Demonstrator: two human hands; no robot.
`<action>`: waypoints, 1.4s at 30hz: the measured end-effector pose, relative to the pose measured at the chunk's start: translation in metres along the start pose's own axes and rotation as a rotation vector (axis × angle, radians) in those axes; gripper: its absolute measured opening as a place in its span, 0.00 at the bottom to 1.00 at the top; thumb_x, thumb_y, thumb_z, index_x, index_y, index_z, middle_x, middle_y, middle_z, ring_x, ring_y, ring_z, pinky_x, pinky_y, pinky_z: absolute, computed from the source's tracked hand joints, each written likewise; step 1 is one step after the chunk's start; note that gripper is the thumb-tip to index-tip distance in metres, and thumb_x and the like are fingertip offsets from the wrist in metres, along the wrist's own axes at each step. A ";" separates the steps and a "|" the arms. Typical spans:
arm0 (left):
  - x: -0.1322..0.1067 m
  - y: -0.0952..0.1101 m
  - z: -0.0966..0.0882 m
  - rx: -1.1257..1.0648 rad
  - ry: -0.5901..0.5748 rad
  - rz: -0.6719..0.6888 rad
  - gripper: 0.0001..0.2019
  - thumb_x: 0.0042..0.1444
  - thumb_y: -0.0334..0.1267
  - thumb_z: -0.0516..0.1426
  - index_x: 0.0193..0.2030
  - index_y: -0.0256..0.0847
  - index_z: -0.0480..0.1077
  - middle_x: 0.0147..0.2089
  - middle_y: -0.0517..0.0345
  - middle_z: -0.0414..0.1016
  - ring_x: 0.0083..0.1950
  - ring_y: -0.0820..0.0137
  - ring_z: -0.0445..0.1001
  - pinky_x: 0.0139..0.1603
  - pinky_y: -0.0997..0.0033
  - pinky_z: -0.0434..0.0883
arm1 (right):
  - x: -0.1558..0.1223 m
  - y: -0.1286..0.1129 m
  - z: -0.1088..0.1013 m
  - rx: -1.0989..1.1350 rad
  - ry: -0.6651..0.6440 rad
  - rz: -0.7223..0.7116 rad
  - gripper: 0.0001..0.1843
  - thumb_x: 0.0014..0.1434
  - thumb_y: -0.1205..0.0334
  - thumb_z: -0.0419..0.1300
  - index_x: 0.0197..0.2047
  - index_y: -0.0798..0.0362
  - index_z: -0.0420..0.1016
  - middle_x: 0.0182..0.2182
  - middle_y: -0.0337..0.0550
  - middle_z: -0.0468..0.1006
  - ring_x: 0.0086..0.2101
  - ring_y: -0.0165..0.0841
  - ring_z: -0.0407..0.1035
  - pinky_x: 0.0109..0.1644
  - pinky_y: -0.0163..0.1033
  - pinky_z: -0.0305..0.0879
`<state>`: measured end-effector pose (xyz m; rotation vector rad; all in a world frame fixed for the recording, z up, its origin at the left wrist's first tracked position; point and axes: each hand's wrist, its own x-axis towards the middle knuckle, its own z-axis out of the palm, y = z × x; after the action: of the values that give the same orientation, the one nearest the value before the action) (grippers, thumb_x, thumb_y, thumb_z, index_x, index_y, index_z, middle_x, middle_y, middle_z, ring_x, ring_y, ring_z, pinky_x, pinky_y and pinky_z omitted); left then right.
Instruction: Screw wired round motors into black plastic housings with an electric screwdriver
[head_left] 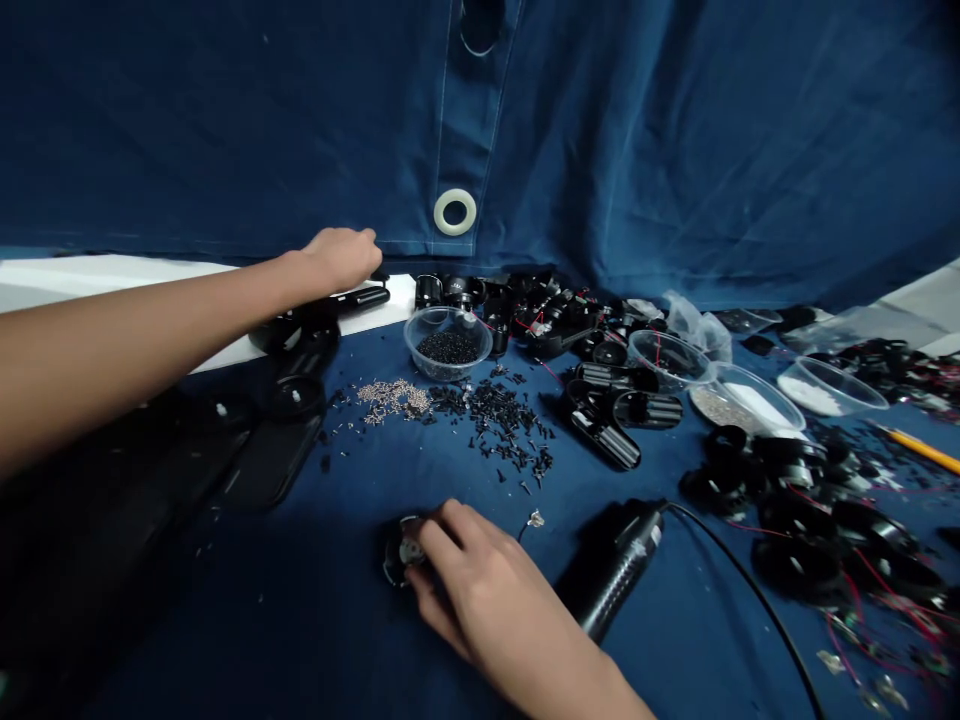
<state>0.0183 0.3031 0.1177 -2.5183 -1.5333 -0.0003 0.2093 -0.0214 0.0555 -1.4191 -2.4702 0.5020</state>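
Observation:
My right hand point(476, 575) is low in the middle, its thumb and fingers closed round the edge of a small round black part point(405, 552) with a greyish centre. My left hand point(343, 260) reaches to the back left with fingers curled down; their tips are hidden. Just below it lies a long black part point(366, 297) on a white surface. Right of my right hand rests a black corded power screwdriver point(619, 570). Beyond it are loose black screws point(517, 425) and a heap of small brass-coloured screws point(394, 398).
A clear bowl point(448, 368) holds black screws. Black casings point(274, 460) lie left, and curved black shells point(604, 430) right of centre. Clear tubs point(832, 385), wired round parts point(802, 560) and a yellow pencil-like stick point(922, 448) fill the right. A blue curtain point(300, 120) hangs behind.

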 end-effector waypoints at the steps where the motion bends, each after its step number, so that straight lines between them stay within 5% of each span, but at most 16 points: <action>1: -0.018 0.002 -0.013 0.104 0.026 0.042 0.12 0.59 0.29 0.47 0.40 0.27 0.71 0.48 0.42 0.66 0.49 0.57 0.68 0.51 0.56 0.65 | 0.000 -0.001 -0.001 -0.002 0.001 -0.002 0.10 0.63 0.63 0.48 0.46 0.51 0.66 0.39 0.44 0.69 0.38 0.33 0.66 0.43 0.39 0.68; 4: -0.080 0.009 -0.047 0.232 0.199 0.170 0.25 0.63 0.29 0.31 0.48 0.21 0.65 0.46 0.50 0.61 0.49 0.65 0.67 0.52 0.58 0.64 | -0.002 -0.003 -0.002 -0.026 0.017 -0.011 0.09 0.63 0.63 0.49 0.46 0.52 0.66 0.39 0.45 0.68 0.37 0.33 0.66 0.42 0.39 0.67; 8: -0.167 0.023 -0.066 0.252 0.342 0.201 0.18 0.66 0.37 0.39 0.49 0.27 0.65 0.44 0.48 0.64 0.49 0.60 0.65 0.54 0.50 0.62 | -0.005 -0.004 -0.002 -0.039 0.052 -0.026 0.09 0.63 0.61 0.49 0.46 0.52 0.65 0.38 0.44 0.68 0.35 0.32 0.66 0.41 0.39 0.66; 13: -0.277 0.054 -0.036 -0.143 0.339 0.199 0.12 0.64 0.39 0.46 0.48 0.41 0.67 0.44 0.52 0.70 0.50 0.60 0.66 0.55 0.56 0.63 | -0.009 -0.001 -0.004 0.012 0.064 -0.037 0.08 0.61 0.62 0.51 0.44 0.52 0.64 0.38 0.43 0.68 0.33 0.30 0.65 0.39 0.37 0.64; 17: -0.336 0.077 0.007 -0.412 0.224 0.268 0.11 0.63 0.34 0.47 0.48 0.46 0.66 0.54 0.57 0.68 0.54 0.68 0.69 0.58 0.67 0.65 | -0.011 0.002 -0.006 0.085 0.054 -0.051 0.07 0.60 0.64 0.53 0.43 0.51 0.64 0.37 0.41 0.68 0.33 0.28 0.65 0.40 0.36 0.62; 21: -0.349 0.089 0.033 -0.577 0.055 0.315 0.14 0.63 0.28 0.43 0.44 0.43 0.67 0.58 0.55 0.66 0.57 0.71 0.68 0.56 0.71 0.67 | -0.011 0.004 -0.005 0.134 0.054 -0.067 0.07 0.58 0.64 0.54 0.41 0.51 0.65 0.36 0.40 0.68 0.35 0.28 0.65 0.42 0.36 0.61; 25: -0.338 0.095 0.032 -0.636 -0.001 0.301 0.16 0.61 0.26 0.40 0.37 0.41 0.67 0.60 0.56 0.66 0.60 0.70 0.66 0.59 0.68 0.65 | -0.011 0.005 -0.003 0.181 0.064 -0.068 0.07 0.58 0.64 0.55 0.41 0.50 0.65 0.36 0.39 0.68 0.34 0.28 0.64 0.42 0.36 0.61; 30: -0.338 0.108 0.014 -0.478 0.057 0.139 0.08 0.63 0.38 0.47 0.42 0.44 0.66 0.60 0.57 0.63 0.61 0.62 0.62 0.62 0.55 0.61 | -0.010 0.006 -0.001 0.207 0.079 -0.063 0.07 0.57 0.64 0.55 0.41 0.50 0.66 0.37 0.39 0.69 0.35 0.28 0.64 0.43 0.37 0.61; 35: -0.344 0.124 0.018 -0.435 0.038 -0.065 0.21 0.59 0.56 0.51 0.50 0.43 0.63 0.55 0.51 0.64 0.51 0.57 0.68 0.51 0.53 0.67 | -0.010 0.006 -0.001 0.200 0.080 -0.060 0.07 0.57 0.64 0.55 0.41 0.50 0.66 0.37 0.39 0.69 0.35 0.28 0.64 0.43 0.37 0.61; 42: -0.324 0.151 0.036 -0.282 0.111 -0.127 0.23 0.58 0.48 0.54 0.55 0.35 0.62 0.53 0.42 0.64 0.50 0.52 0.67 0.48 0.52 0.67 | -0.009 0.006 0.000 0.197 0.085 -0.072 0.07 0.58 0.64 0.55 0.42 0.51 0.66 0.37 0.39 0.68 0.35 0.27 0.64 0.43 0.36 0.61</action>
<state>-0.0024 -0.0432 0.0249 -2.5671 -1.7514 -0.3947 0.2181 -0.0268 0.0524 -1.2443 -2.3238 0.6364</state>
